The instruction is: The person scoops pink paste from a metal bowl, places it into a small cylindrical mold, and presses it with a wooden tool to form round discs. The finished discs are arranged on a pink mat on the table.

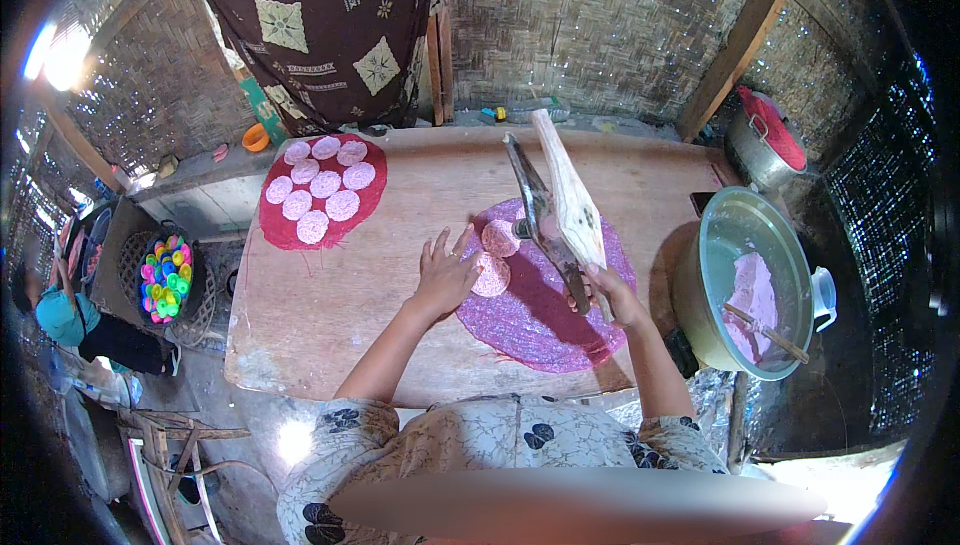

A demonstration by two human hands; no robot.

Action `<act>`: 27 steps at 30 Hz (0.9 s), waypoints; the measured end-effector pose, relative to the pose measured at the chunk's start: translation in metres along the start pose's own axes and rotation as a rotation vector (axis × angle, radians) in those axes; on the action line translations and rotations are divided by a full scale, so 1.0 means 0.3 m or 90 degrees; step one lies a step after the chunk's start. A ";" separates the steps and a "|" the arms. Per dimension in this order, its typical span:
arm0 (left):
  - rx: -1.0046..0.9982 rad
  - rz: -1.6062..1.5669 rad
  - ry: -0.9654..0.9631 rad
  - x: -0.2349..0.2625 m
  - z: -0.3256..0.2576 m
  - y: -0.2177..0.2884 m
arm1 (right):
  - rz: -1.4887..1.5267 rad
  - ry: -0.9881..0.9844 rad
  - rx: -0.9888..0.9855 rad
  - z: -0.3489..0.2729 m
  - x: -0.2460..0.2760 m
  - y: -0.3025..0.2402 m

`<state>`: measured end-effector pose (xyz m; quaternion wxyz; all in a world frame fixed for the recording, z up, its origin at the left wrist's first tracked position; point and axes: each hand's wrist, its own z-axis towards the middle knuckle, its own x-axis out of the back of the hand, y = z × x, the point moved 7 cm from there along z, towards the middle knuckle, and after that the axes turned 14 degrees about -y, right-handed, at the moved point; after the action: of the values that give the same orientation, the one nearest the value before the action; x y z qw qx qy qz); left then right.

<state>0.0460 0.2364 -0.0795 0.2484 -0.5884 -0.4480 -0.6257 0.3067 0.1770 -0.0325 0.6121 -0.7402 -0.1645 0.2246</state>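
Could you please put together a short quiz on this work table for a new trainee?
1. True or false: the right hand holds a hinged wooden press over the purple round mat.
2. How many pink discs lie on the red round mat? A) four B) nine C) fifteen
3. Fill in: the left hand rests with spread fingers beside a pink ____ on the purple mat.

Key
1. True.
2. B: nine discs lie in rows.
3. Disc; a second one lies just behind it.
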 end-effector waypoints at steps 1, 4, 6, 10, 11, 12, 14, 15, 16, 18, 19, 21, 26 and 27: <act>-0.014 0.029 0.024 0.010 -0.004 0.003 | -0.003 0.014 0.005 -0.012 0.002 -0.003; -0.046 0.075 0.067 0.042 -0.004 0.012 | 0.005 0.026 0.028 -0.039 0.008 -0.013; -0.056 0.084 0.083 0.071 0.003 0.018 | 0.008 0.032 0.035 -0.058 0.021 -0.004; -0.073 0.055 0.109 0.154 -0.004 0.036 | 0.037 0.078 0.037 -0.101 0.018 -0.003; -0.081 0.042 0.114 0.168 -0.006 0.033 | 0.038 0.080 0.042 -0.113 0.016 -0.006; -0.082 0.009 0.137 0.168 -0.003 0.014 | 0.039 0.081 0.047 -0.127 0.018 -0.009; -0.082 -0.053 0.183 0.163 -0.005 -0.019 | 0.057 0.085 0.065 -0.145 0.011 -0.006; -0.054 -0.168 0.133 0.129 0.000 -0.046 | 0.074 0.090 0.077 -0.154 0.006 -0.003; -0.028 -0.285 0.081 0.092 -0.002 -0.052 | 0.090 0.098 0.086 -0.168 0.002 0.003; -0.009 -0.334 0.020 0.039 -0.013 -0.029 | 0.143 0.104 0.097 -0.191 -0.007 0.024; -0.016 -0.271 0.012 0.022 -0.026 0.001 | 0.169 0.107 0.099 -0.201 -0.012 0.032; -0.005 -0.183 -0.012 -0.016 -0.025 0.021 | 0.183 0.101 0.106 -0.213 -0.015 0.033; -0.001 -0.180 -0.003 -0.045 -0.015 0.007 | 0.192 0.127 0.100 -0.246 -0.002 0.072; -0.005 -0.190 0.009 -0.047 -0.020 0.001 | 0.193 0.124 0.104 -0.250 -0.002 0.069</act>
<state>0.0457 0.2281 -0.0924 0.1537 -0.5117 -0.5262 -0.6616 0.3455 0.1102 -0.0414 0.6425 -0.7224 0.0273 0.2541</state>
